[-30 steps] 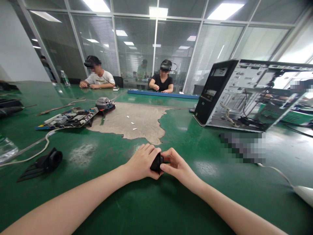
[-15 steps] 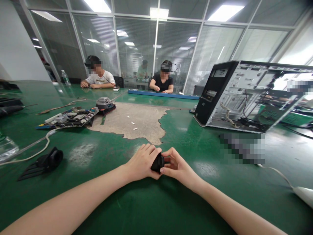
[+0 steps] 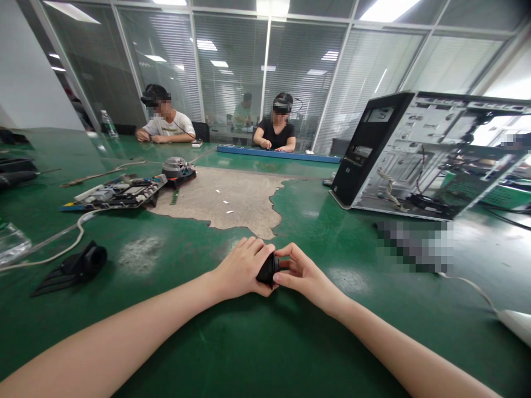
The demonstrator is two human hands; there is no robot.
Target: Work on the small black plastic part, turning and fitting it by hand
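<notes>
Far left edge: dark items (image 3: 16, 171) on green table (image 3: 249, 354), too cut off to name. Nearer, at left edge, clear plastic bottle (image 3: 12, 243) lying down, partly out of view. Pale cable (image 3: 78, 232) runs from there to the circuit board (image 3: 120, 193). Black bracket-like piece (image 3: 81, 265) with a round open end, near left, on the table. Far left, upright bottle (image 3: 109, 124), then person in white top (image 3: 172, 126), forearms on the table. Right of the board, grey round-topped unit (image 3: 176, 167) on a dark base, at the left edge of a bare tan patch (image 3: 236, 199); few white scraps on the patch.

Near centre: left hand (image 3: 244, 268) clamped around left side of a black part (image 3: 267, 269), fingers over top, thumb underneath. Right hand (image 3: 305, 276) on the part's right side, thumb and fingertips closed on it. So black part sits between both hands, near side of the bare patch; can't tell if it touches the table.

Far centre, person in black top (image 3: 274, 132) behind long blue strip (image 3: 277, 154). Right: open computer case (image 3: 373, 155), black front, metal frame, wires inside. Pixelated object (image 3: 415, 246) nearer, cord to white item (image 3: 516, 326) at right edge. Green basket (image 3: 493, 190) behind the case.
</notes>
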